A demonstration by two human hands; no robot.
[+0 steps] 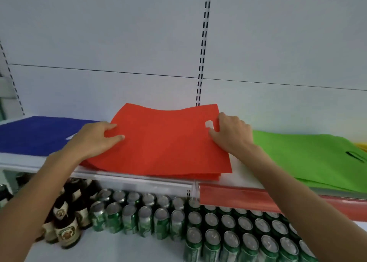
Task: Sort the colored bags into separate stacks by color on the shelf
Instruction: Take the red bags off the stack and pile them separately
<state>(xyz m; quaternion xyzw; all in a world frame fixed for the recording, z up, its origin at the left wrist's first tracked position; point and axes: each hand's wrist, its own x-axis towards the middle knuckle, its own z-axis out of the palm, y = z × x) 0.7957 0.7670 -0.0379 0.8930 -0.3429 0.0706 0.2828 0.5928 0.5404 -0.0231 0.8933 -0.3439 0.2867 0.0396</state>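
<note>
While the flat red fabric bag [164,142] is gripped at its edges by the left hand [95,138] and right hand [233,135] over the red stack [208,176] on the white shelf [241,175], a blue stack [35,134] and green stack [309,158] lie formed; little is judged left.

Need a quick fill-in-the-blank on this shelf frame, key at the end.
The left hand and right hand both hold a ___ bag.
The bag stack at far left is ___.
The green stack lies to the held bag's ___.
Beside the brown bottles stand rows of green ___.
Missing: red; blue; right; cans.
</note>
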